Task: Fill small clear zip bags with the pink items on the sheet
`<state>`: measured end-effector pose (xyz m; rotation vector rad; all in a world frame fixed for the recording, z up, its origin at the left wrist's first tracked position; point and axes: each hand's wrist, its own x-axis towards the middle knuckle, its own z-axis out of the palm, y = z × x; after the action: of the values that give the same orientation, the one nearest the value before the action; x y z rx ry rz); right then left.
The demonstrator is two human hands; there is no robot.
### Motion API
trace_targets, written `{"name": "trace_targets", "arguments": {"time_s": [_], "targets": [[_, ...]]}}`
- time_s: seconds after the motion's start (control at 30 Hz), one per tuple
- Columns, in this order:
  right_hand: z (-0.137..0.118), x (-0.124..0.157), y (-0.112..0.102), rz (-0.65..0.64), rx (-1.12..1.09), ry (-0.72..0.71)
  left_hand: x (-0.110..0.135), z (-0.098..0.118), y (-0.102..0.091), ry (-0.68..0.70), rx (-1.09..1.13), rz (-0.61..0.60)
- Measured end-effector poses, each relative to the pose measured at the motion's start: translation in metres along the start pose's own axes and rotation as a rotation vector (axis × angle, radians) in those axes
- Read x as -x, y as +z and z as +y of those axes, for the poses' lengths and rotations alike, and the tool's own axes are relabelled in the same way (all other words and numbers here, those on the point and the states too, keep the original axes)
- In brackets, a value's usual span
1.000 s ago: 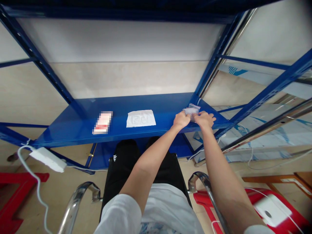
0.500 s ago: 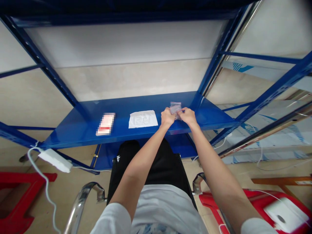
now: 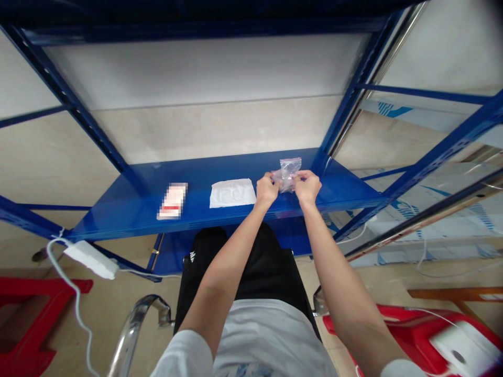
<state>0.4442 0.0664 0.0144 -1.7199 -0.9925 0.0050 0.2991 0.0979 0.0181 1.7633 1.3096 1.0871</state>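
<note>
Above the right half of the blue shelf, my left hand (image 3: 267, 189) and my right hand (image 3: 308, 186) pinch clear plastic zip bags between them. One zip bag (image 3: 291, 166) stands up with its reddish seal strip at the top, gripped by my right hand at its lower right. Another fold of clear plastic (image 3: 276, 176) sticks out at my left fingers; whether it is a second bag or part of the same one, I cannot tell. Fingertips of both hands are closed on the plastic. A crumpled white paper sheet (image 3: 232, 193) lies flat just left of my left hand.
On the left of the blue shelf (image 3: 192, 175) lies a blurred-out card or phone (image 3: 173, 201). Blue rack posts (image 3: 94, 125) frame both sides. A white power strip (image 3: 91, 258) hangs at lower left. Red stools stand on both sides, one bearing a white box (image 3: 466, 348).
My right hand has moved right and turned more upright, drawing away from my left. The zip bag has risen and spread, with more clear plastic showing between the hands.
</note>
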Motion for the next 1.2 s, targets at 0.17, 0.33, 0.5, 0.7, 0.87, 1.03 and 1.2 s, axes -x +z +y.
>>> {"name": "trace_targets", "arguments": {"time_s": [0.17,0.33,0.5,0.7,0.87,1.03,1.2], "targets": [[-0.001,0.020,-0.015,-0.109,-0.333,0.039,0.014,-0.005,-0.036,0.041,0.300,0.006],[-0.024,0.051,-0.013,-0.395,-0.460,0.041,0.036,-0.013,-0.095,0.231,0.201,0.007],[-0.043,0.065,0.005,-0.552,-0.480,-0.052,0.049,-0.021,-0.126,0.002,0.203,-0.125],[-0.046,0.068,0.023,-0.541,-0.485,-0.021,0.057,-0.031,-0.153,-0.189,0.410,-0.218],[-0.069,0.090,0.023,-0.360,-0.296,-0.113,0.058,-0.032,-0.154,-0.134,0.468,-0.193],[-0.096,0.110,0.014,-0.387,-0.363,-0.156,0.060,-0.025,-0.139,-0.032,0.508,-0.206],[-0.104,0.106,0.009,-0.476,-0.415,-0.099,0.058,-0.019,-0.137,0.045,0.431,-0.213]]}}
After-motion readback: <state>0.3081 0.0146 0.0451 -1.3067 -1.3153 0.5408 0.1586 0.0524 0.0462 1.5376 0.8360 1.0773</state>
